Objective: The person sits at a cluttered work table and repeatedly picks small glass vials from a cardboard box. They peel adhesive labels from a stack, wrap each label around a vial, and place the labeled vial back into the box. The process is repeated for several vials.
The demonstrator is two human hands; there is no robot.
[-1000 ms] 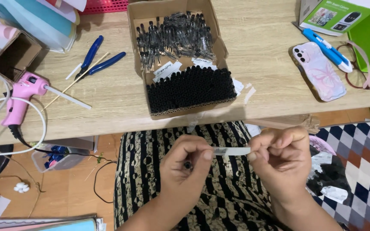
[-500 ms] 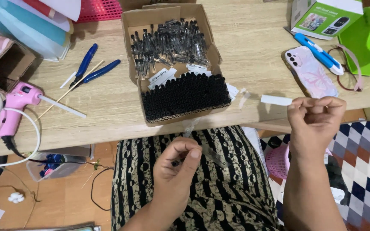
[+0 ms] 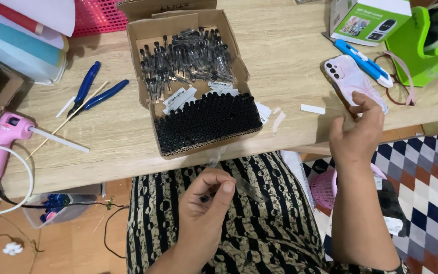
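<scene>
The left hand (image 3: 206, 203) pinches a clear vial (image 3: 247, 189) over the lap, while the right hand (image 3: 357, 133), loosely open and empty, hovers near a white strip (image 3: 313, 108) at the table's (image 3: 290, 56) near edge.

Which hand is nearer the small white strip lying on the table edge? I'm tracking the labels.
Right. The right hand hovers just right of the white strip; the left hand is down over the lap, pinching a clear tube.

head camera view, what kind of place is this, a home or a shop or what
Probably a home craft or packing table, not a shop floor. A cardboard box of small clear vials and black caps sits on a wooden table, with a pink glue gun and a green tape dispenser nearby.
</scene>
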